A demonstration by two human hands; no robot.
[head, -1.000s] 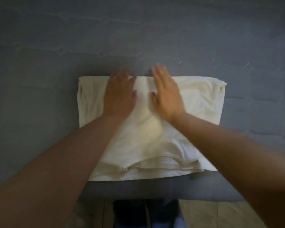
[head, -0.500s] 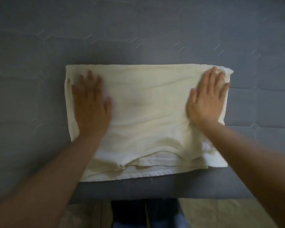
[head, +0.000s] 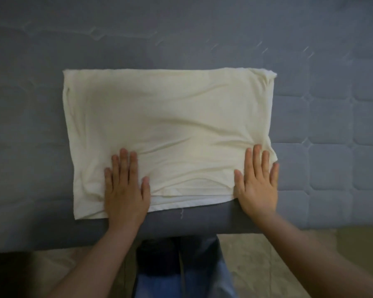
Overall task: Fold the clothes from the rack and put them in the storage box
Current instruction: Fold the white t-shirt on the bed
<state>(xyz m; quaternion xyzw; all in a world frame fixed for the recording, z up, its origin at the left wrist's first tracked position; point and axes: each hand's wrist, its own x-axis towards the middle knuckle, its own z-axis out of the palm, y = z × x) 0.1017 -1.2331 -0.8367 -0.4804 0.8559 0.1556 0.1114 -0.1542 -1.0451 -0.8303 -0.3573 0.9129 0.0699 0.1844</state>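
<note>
A cream folded garment [head: 168, 125] lies flat as a wide rectangle on the grey quilted mattress [head: 332, 125]. Its layered hem runs along the near edge. My left hand [head: 125, 186] lies palm down on the garment's near left part, fingers spread. My right hand [head: 257, 181] presses flat on the near right corner, partly over the cloth's edge. Neither hand grips anything. No rack or storage box is in view.
The mattress's near edge [head: 181, 224] runs just below the garment. Below it are my legs in blue jeans [head: 181, 272] and a beige floor [head: 256, 254]. Bare mattress surrounds the garment on the far, left and right sides.
Both hands slid from the garment's middle out to its sides, then down to its near edge. The cloth looks flatter and wider.
</note>
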